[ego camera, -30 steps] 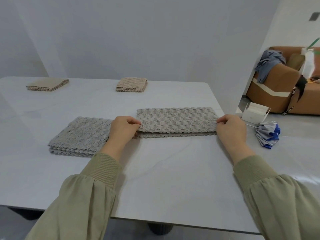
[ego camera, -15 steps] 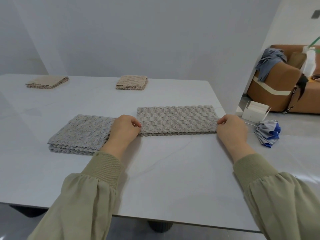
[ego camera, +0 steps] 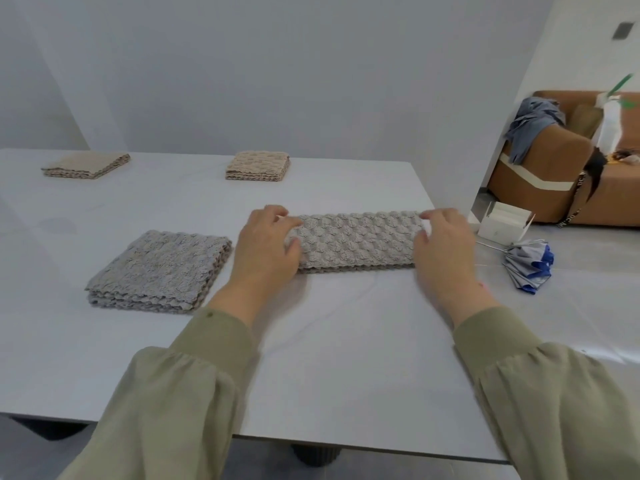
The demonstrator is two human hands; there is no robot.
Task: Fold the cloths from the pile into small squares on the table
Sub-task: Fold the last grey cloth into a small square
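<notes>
1. The table (ego camera: 346,358) fills the middle and lower frame, and all the cloth work sits on it. Nothing on it has shifted.
2. The gray pile (ego camera: 159,271) sits left of centre, just beside the left hand and not touched. We judge more cloths remain to fold.
3. The gray cloth (ego camera: 356,240) lies at centre frame as a long folded strip, flat on the table. It is the same shape and in the same place as half a second ago.
4. The left hand (ego camera: 266,247) has left the near left corner, which it was pinching. It now lies over the strip's left end with fingers loose and spread and the thumb on top, and we see no pinch.
5. The right hand (ego camera: 443,247) has likewise moved up from the near right corner to the strip's right end. It is blurred, so we cannot tell its grip.
6. Two beige squares, one (ego camera: 86,166) at upper left and one (ego camera: 258,166) at upper centre, look finished.
7. We judge the lengthwise fold is done and the hands are resetting to fold the strip end to end into a square.
</notes>
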